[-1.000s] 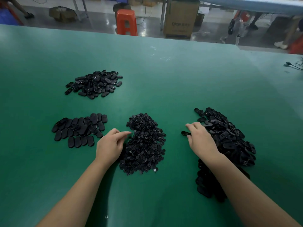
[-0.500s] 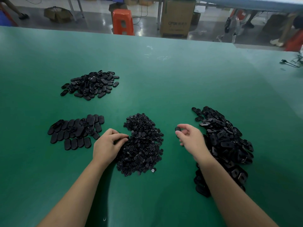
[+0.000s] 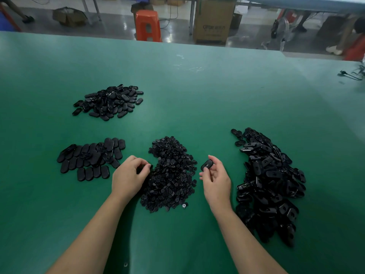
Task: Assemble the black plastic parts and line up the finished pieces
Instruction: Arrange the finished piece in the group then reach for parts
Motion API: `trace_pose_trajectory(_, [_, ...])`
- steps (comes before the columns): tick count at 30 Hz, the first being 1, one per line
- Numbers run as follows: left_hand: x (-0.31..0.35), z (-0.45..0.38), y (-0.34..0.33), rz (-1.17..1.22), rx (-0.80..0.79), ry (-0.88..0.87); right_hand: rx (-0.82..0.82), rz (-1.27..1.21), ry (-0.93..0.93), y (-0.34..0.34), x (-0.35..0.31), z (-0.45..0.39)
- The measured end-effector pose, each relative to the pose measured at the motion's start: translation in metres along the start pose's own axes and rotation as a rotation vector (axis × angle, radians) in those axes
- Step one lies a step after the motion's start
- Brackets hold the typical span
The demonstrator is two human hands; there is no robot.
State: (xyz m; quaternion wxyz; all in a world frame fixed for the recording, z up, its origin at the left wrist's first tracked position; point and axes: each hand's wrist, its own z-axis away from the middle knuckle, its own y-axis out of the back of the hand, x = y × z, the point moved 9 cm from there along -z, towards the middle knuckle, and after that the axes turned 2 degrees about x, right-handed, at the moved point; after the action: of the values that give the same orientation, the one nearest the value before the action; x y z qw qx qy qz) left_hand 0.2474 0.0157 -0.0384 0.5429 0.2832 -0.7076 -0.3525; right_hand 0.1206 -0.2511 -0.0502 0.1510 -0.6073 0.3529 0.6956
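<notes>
Green matting covers the wide surface (image 3: 197, 95), with a factory floor, an orange stool (image 3: 148, 25) and a cardboard box (image 3: 214, 20) beyond its far edge. Near the person sit three supplies of black parts: a middle heap of small inserts (image 3: 171, 175), a long heap of oval shells (image 3: 268, 180) on the right, and on the left a lined-up group of finished pieces (image 3: 90, 157) lying in rough overlapping rows. A further loose pile (image 3: 108, 101) lies farther back on the left.

The right hand (image 3: 216, 178) pinches one oval shell (image 3: 206, 165) between thumb and fingertips, lifted just off the surface. The left hand (image 3: 128, 175) has its fingers curled at the edge of the insert heap, apparently picking up a small piece, though I cannot see it.

Judging by the heaps, a few dozen are done and far more remain.
</notes>
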Motion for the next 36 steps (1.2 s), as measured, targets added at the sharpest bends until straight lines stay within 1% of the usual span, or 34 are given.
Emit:
trace_pose_trajectory(9, [0.0,0.001,0.009,0.076,0.083,0.041,0.01,-0.008,0.021,0.002,-0.003,0.001])
trace_pose_trajectory(15, [-0.001,0.002,0.012,0.067,0.134,0.036,0.032,-0.017,0.034,0.003,-0.004,0.001])
trace_pose_trajectory(21, [0.006,0.004,0.006,0.069,0.042,-0.031,0.035,-0.022,0.05,0.004,-0.006,0.0])
trace_pose_trajectory(29, [0.004,0.002,0.007,0.064,0.053,0.001,0.027,-0.039,0.03,0.005,-0.006,0.003])
trace_pose_trajectory(36, [0.009,0.0,0.009,0.105,-0.008,0.008,0.009,-0.026,0.0,0.002,-0.003,0.002])
